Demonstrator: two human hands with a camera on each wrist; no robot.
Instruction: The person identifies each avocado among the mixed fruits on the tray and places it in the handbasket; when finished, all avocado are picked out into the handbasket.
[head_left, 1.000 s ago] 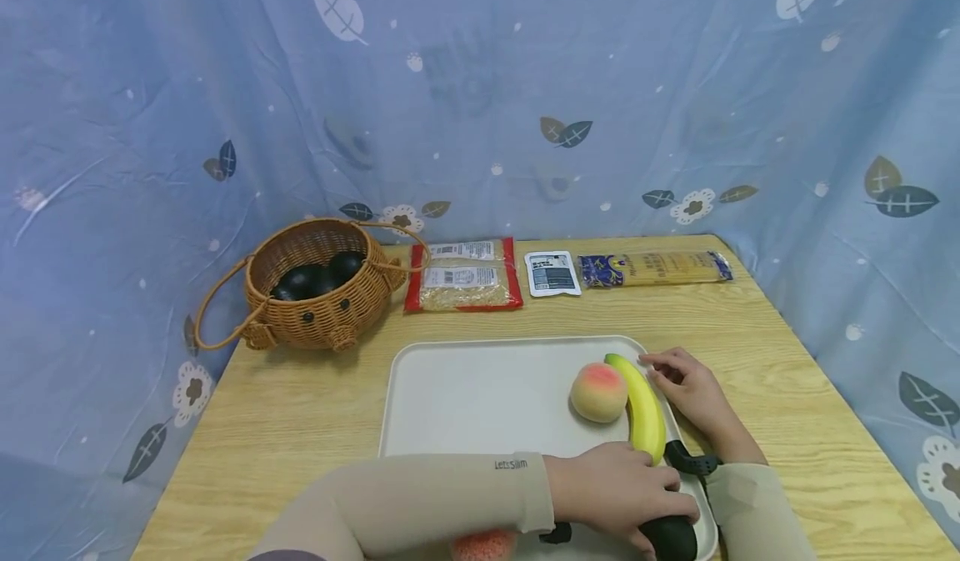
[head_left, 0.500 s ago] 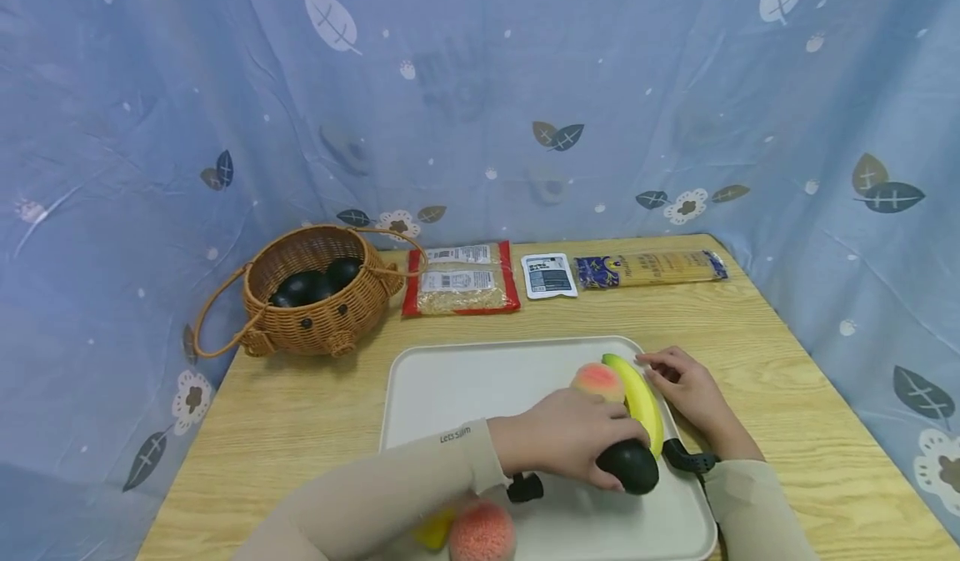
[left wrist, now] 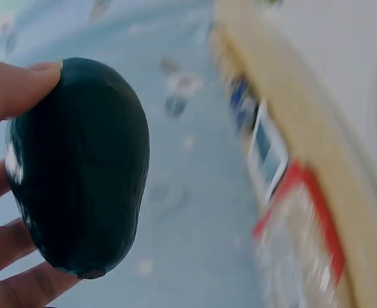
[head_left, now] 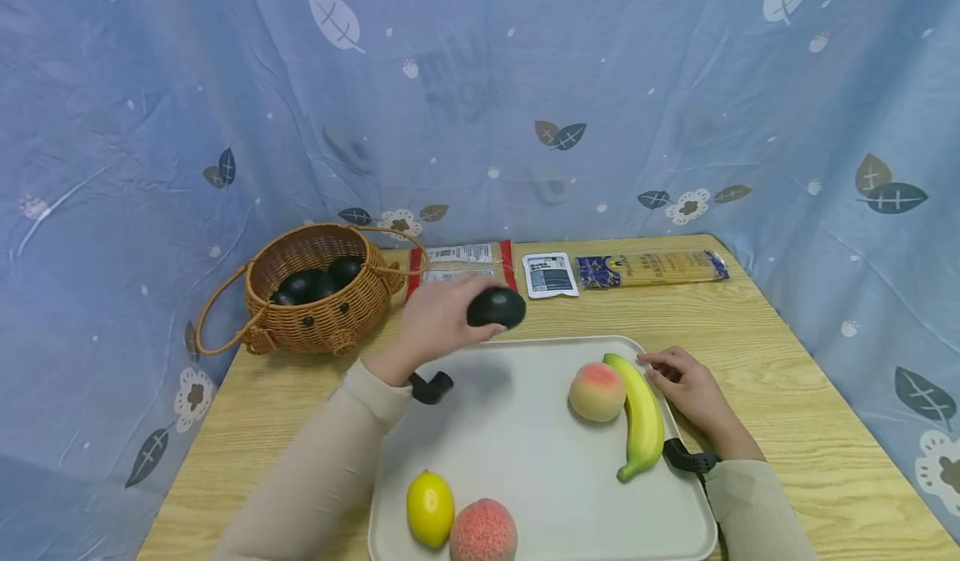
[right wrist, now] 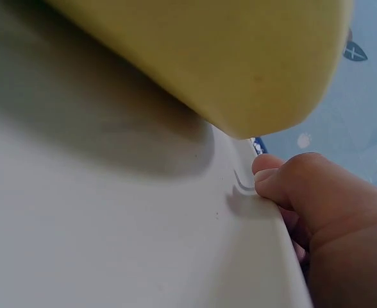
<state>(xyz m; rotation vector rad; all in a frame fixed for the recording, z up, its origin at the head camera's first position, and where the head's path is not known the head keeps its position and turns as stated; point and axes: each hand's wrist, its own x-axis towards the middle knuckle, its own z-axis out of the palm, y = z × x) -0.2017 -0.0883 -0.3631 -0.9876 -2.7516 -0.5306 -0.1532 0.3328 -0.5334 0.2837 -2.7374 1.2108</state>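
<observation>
My left hand (head_left: 438, 315) grips a dark avocado (head_left: 498, 308) in the air, over the far edge of the white tray (head_left: 555, 503). In the left wrist view the avocado (left wrist: 86, 167) shows its stem end, with thumb and fingers curled round it. At the tray's right side my right hand (head_left: 693, 390) holds the rim; the right wrist view has the thumb (right wrist: 323, 192) on the rim and fingers outside it. Close to that hand lie a banana (head_left: 642, 419) and a peach (head_left: 597, 392). A lemon (head_left: 431, 508) and a pinkish-red round fruit (head_left: 483, 532) lie at the tray's near left.
A wicker basket (head_left: 322, 323) with several dark avocados inside stands at the back left. Along the back lie a red-edged grain bag (head_left: 507, 261), partly behind the left hand, a small white packet (head_left: 550, 275) and a pack of noodles (head_left: 652, 268). A patterned curtain (head_left: 480, 127) hangs behind.
My left hand has lifted the avocado from the tray's near right corner and carried it far and to the left. The lemon is now uncovered. My right hand has stayed put.
</observation>
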